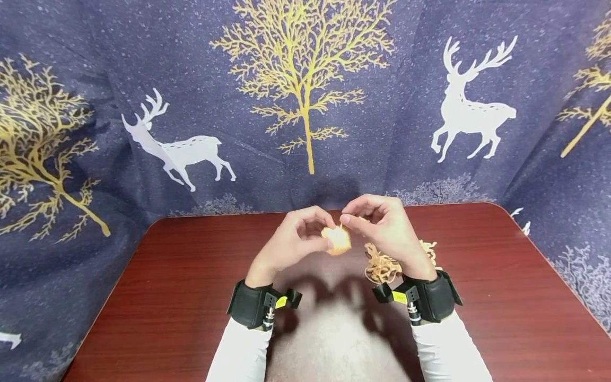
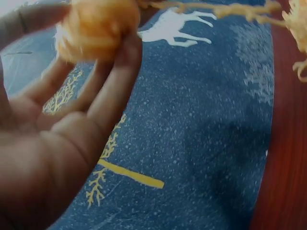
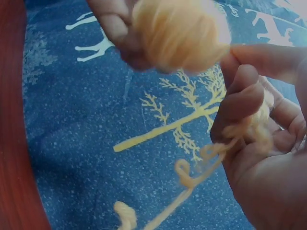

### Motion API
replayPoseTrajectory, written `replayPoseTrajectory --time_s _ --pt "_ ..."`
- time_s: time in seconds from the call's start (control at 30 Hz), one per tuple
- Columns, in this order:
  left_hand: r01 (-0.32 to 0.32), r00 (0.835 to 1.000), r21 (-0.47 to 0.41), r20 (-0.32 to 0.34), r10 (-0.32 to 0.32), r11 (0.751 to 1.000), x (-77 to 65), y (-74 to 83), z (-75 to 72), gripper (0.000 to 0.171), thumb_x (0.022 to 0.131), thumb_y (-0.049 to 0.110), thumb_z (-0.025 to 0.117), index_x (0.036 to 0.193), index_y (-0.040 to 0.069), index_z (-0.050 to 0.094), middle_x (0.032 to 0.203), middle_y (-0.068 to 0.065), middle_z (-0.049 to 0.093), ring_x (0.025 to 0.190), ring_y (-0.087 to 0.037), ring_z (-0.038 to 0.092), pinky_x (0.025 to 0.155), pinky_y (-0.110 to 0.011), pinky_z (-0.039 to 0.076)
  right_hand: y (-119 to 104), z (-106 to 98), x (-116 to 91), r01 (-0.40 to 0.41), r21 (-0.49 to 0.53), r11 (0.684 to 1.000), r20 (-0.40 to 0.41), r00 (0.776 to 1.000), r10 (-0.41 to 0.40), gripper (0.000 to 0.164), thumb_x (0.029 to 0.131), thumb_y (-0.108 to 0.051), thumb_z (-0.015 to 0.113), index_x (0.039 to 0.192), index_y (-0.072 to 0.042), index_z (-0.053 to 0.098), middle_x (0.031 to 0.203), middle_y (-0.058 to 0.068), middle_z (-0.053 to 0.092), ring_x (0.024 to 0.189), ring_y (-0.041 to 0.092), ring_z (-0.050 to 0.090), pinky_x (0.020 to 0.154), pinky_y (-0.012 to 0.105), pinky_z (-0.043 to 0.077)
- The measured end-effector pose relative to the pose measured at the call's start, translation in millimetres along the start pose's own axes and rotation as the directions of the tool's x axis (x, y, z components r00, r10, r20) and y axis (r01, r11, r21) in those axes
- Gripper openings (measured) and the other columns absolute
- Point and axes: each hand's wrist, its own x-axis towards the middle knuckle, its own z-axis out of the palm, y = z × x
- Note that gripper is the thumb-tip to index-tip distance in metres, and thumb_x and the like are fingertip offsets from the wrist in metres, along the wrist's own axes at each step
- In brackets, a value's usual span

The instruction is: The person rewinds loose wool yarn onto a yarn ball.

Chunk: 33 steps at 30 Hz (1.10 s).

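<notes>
A small ball of pale orange yarn (image 1: 337,241) is pinched between the thumb and fingers of my left hand (image 1: 296,239), held above the table. Right beside it, my right hand (image 1: 386,225) pinches the strand that runs off the ball. In the right wrist view, the wound ball (image 3: 180,36) shows its wrapped layers, and a kinked yarn tail (image 3: 172,206) passes through my right palm and hangs down. A tangled heap of loose yarn (image 1: 381,265) lies on the table below my right wrist, partly hidden by it.
The reddish-brown wooden table (image 1: 191,265) has rounded far corners. Behind it hangs a dark blue cloth (image 1: 267,170) printed with white deer and golden trees. Each wrist wears a black strap (image 1: 250,305) with a small camera mount.
</notes>
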Motion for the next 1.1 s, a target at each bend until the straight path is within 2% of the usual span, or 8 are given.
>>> replayPoseTrajectory --time_s 0.13,0.27,0.47,0.67,0.77,0.93,1.0,1.1 --pt "-0.044 0.990 -0.112 0.125 0.058 0.993 -1.3 1.7 -0.7 0.027 0.081 -0.008 0.070 0.105 -0.012 0.059 0.103 -0.009 0.066 0.095 -0.019 0.066 0.081 -0.032 0.059 -0.7 1.8 0.0 -0.016 0.027 1.000 0.032 0.999 0.015 0.010 0.088 -0.002 0.076 0.097 0.000 0.073 0.082 0.006 0.073 0.061 0.013 0.063 0.046 0.025 0.050" --pt "-0.108 0.986 -0.160 0.106 0.126 0.981 -1.2 3.2 0.2 0.030 0.082 -0.005 0.070 0.106 -0.015 0.056 0.103 -0.006 0.068 0.095 -0.018 0.067 0.082 -0.032 0.059 -1.1 4.0 0.2 -0.018 0.031 0.999 0.031 0.999 0.018 0.008 0.089 -0.003 0.075 0.097 -0.002 0.074 0.081 0.005 0.072 0.057 0.013 0.060 0.044 0.026 0.050" --pt "-0.200 0.979 -0.243 -0.090 0.183 0.949 -0.9 5.3 3.6 0.026 0.079 -0.008 0.067 0.104 -0.001 0.065 0.104 -0.003 0.070 0.093 -0.016 0.066 0.077 -0.027 0.059 2.5 5.0 1.4 -0.001 0.055 0.998 0.015 1.000 0.000 0.009 0.089 0.006 0.070 0.097 0.005 0.071 0.081 0.002 0.073 0.056 0.012 0.059 0.046 0.025 0.050" --pt "-0.295 0.926 -0.381 -0.342 0.163 0.876 3.0 5.5 9.0 0.036 0.082 -0.014 0.056 0.105 0.011 0.067 0.104 -0.004 0.070 0.088 -0.014 0.065 0.073 -0.023 0.058 3.3 11.4 4.0 0.011 0.007 1.000 0.030 0.999 -0.011 0.008 0.087 0.004 0.074 0.095 0.003 0.072 0.082 0.001 0.073 0.059 0.009 0.058 0.050 0.021 0.046" --pt "-0.327 0.875 -0.319 -0.458 0.158 0.889 6.7 4.3 12.1 0.035 0.082 -0.017 0.058 0.104 0.008 0.066 0.102 -0.004 0.069 0.088 -0.014 0.065 0.075 -0.022 0.058 1.8 13.6 3.8 0.000 -0.063 0.998 0.034 0.999 0.003 0.007 0.087 -0.002 0.077 0.093 -0.003 0.074 0.081 0.003 0.071 0.054 0.011 0.053 0.046 0.023 0.043" --pt "-0.279 0.788 -0.063 -0.586 0.191 0.958 11.2 -1.4 14.4 0.027 0.079 -0.018 0.068 0.104 -0.009 0.062 0.102 -0.008 0.068 0.092 -0.017 0.068 0.082 -0.029 0.060 -0.6 14.3 2.5 -0.022 -0.113 0.993 0.050 0.998 0.028 0.008 0.088 -0.005 0.077 0.093 -0.010 0.075 0.079 0.003 0.070 0.052 0.013 0.051 0.044 0.025 0.043" --pt "-0.218 0.783 0.054 -0.586 0.208 0.974 11.3 -4.9 13.8 0.028 0.080 -0.015 0.071 0.106 -0.012 0.060 0.103 -0.011 0.066 0.093 -0.018 0.068 0.083 -0.034 0.061 -1.1 13.9 2.1 -0.015 -0.125 0.992 0.054 0.998 0.022 0.008 0.088 -0.005 0.077 0.093 -0.010 0.075 0.078 0.002 0.069 0.052 0.013 0.050 0.044 0.025 0.042" --pt "-0.127 0.808 0.226 -0.541 0.233 0.966 10.1 -9.0 12.2 0.028 0.080 -0.010 0.074 0.106 -0.008 0.063 0.105 -0.015 0.065 0.094 -0.020 0.068 0.084 -0.037 0.061 -1.2 13.0 1.7 -0.002 -0.140 0.990 0.055 0.998 0.010 0.007 0.088 -0.006 0.077 0.093 -0.011 0.075 0.075 0.001 0.067 0.053 0.014 0.051 0.045 0.025 0.042"
